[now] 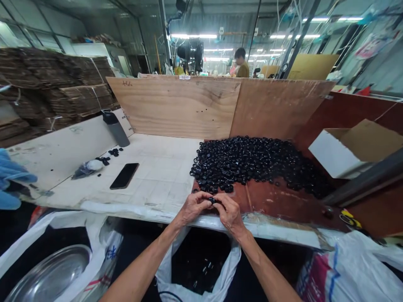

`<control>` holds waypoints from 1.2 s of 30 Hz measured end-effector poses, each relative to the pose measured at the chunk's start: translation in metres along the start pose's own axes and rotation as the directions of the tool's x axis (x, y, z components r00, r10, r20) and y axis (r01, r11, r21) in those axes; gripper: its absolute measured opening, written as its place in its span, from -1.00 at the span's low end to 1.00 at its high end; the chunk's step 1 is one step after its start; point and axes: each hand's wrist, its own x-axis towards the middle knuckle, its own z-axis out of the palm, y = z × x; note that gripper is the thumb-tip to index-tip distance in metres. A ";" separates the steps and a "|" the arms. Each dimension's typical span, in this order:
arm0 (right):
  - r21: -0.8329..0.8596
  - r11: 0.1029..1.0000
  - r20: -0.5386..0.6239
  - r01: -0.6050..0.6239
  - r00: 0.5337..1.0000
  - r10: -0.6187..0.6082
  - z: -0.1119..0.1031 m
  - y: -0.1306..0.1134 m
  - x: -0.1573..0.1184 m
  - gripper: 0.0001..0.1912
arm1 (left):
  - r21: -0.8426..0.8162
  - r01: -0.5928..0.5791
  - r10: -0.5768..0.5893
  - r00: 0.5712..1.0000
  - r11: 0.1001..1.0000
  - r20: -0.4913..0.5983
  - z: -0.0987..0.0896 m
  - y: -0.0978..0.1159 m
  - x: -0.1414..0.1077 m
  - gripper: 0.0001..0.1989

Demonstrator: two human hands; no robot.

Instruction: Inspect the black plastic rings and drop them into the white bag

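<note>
Small black plastic part [212, 200], held in closed grips of left hand [192, 208] and right hand [230, 213], wrists angled inward

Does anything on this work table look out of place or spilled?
Yes. A small cluster of black parts lies on the white tabletop beside the grey water bottle, away from the main heap on the brown board. Dark spots on the plywood panel may be stray parts or holes; I cannot tell.

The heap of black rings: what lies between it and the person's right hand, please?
In the head view, only a bare stretch of the rust-brown sheet lies between the right hand and the heap of black rings.
</note>
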 end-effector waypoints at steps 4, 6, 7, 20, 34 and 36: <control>-0.103 0.994 0.017 -0.035 0.999 0.037 0.003 0.003 0.000 -0.79 | 0.052 -0.097 0.098 0.995 0.994 -0.014 0.000 0.001 0.000 -0.70; -0.193 0.978 0.012 -0.079 0.997 0.083 0.007 0.005 -0.001 -0.69 | 0.112 -0.153 0.154 0.988 0.982 0.001 0.001 0.001 0.000 -0.72; -0.238 0.967 0.001 -0.095 0.995 0.098 0.010 0.006 -0.002 -0.64 | 0.123 -0.162 0.161 0.987 0.979 0.013 0.001 0.000 0.000 -0.72; -0.216 0.966 -0.046 -0.145 0.989 0.138 0.004 -0.011 -0.001 -0.63 | 0.048 -0.091 0.094 0.994 0.995 -0.061 0.001 0.000 -0.001 -0.69; -0.156 0.982 -0.013 -0.104 0.995 0.103 0.006 -0.006 -0.012 -0.72 | 0.002 -0.069 0.069 0.998 0.998 -0.002 0.003 0.006 -0.004 -0.70; -0.156 0.978 -0.051 -0.136 0.990 0.129 0.006 -0.011 -0.013 -0.78 | 0.020 -0.060 0.060 0.998 0.998 0.002 0.005 0.010 -0.008 -0.70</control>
